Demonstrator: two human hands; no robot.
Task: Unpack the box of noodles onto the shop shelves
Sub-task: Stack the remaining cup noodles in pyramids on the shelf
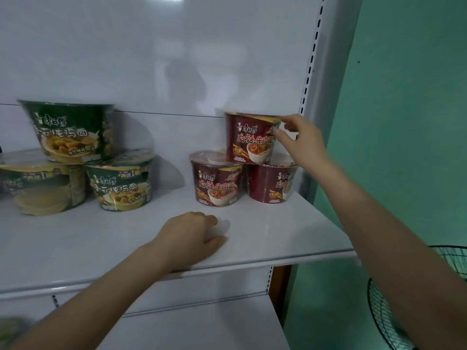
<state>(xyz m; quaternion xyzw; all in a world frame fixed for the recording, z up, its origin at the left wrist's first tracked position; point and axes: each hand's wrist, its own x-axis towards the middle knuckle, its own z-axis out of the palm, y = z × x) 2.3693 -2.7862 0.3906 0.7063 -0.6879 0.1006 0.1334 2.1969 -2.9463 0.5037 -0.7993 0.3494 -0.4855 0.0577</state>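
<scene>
We face a white shelf with a glossy white back panel and a slotted upright at its right. Just beside it we see a green wall, with a black wire fan guard low down. The light is dim.

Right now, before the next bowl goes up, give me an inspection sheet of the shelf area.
Surface: white shelf, bowls along its back.
Job's things: three green bowls stacked at left, two under one; three red bowls likewise at right; box not in view.
Clutter: nothing seen.
Hands: right hand pinches the top red bowl at its rim; left hand rests on the shelf, holding nothing.
Cables: nothing seen.
Surroundings: green wall and a wire fan at right; lower shelf below.
</scene>
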